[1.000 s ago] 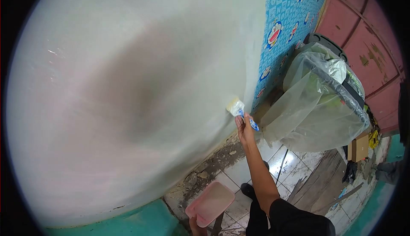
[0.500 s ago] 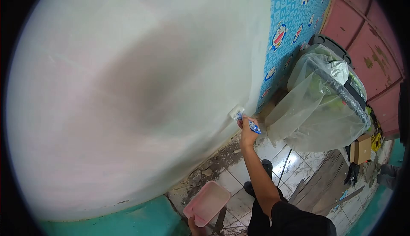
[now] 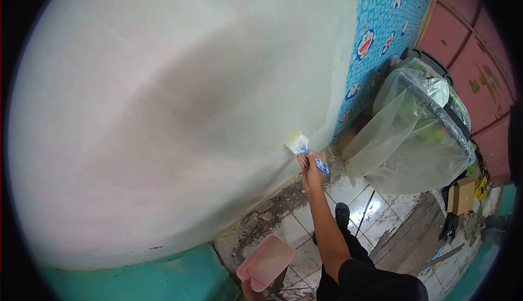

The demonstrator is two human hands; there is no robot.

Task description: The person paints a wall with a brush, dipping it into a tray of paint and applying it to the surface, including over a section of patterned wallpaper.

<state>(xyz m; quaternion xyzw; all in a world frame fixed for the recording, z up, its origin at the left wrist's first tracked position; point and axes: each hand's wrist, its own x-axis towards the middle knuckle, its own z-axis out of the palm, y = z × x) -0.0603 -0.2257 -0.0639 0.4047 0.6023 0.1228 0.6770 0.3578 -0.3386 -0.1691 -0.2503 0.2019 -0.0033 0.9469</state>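
1. While the right hand (image 3: 311,175) grasps the brush (image 3: 298,143) by its blue-and-white handle in the head view, the bristles are at the pale wall (image 3: 218,110), low down and near the patterned wallpaper (image 3: 364,56); whether they touch it, I cannot tell.
2. Lower in the same view, the left hand (image 3: 249,289), partly cut off, grips the pink tray (image 3: 272,260) at one end; what the tray contains is unclear.
3. For even brushing, I'd judge that light pressure, a loose wrist and long, overlapping strokes would serve best, with the bristles laid nearly flat.
4. Close to the wallpaper, slower strokes seem wise; near the plastic sheet (image 3: 403,148) and rubble (image 3: 265,215), care should stop the bristles picking up grit.
5. Holding the tray level and nearer the brush would probably limit drips.
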